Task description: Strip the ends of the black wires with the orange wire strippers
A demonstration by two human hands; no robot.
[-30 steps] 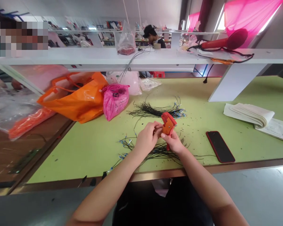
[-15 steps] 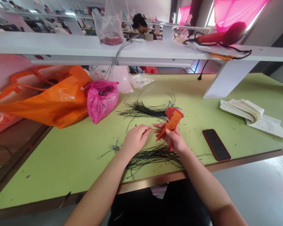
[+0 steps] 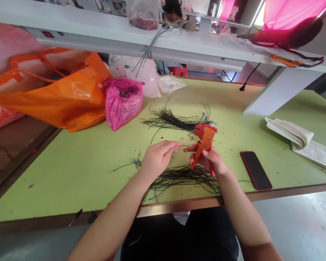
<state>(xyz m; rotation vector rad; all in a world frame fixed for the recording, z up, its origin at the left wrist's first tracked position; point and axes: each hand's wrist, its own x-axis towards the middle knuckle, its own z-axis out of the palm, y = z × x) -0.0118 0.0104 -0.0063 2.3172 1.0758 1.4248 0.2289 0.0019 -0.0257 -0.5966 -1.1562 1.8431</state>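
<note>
My left hand (image 3: 159, 156) pinches a thin black wire (image 3: 184, 145), whose short end sticks out to the right of the fingertips. In my right hand (image 3: 213, 161) rests an orange and red wire stripper (image 3: 205, 141), its jaws upward and its handles spread apart. The wire end points toward the right hand's fingers, below the stripper's jaws. Behind the hands lies a bundle of black wires (image 3: 174, 119) with blue ends at its right. A second bundle of black wires (image 3: 187, 178) lies in front, under my wrists, with blue ends at the left.
A phone (image 3: 256, 170) and folded papers (image 3: 290, 134) lie on the green table (image 3: 78, 174) at right. An orange bag (image 3: 70, 94) and a pink bag (image 3: 124, 103) stand at left. A white shelf (image 3: 97, 30) crosses above. A person (image 3: 172, 11) sits beyond it.
The view has tilted down and shifted left. The left hand still pinches the wire, and more of its end shows. The stripper stays in the right hand, a little more upright.
</note>
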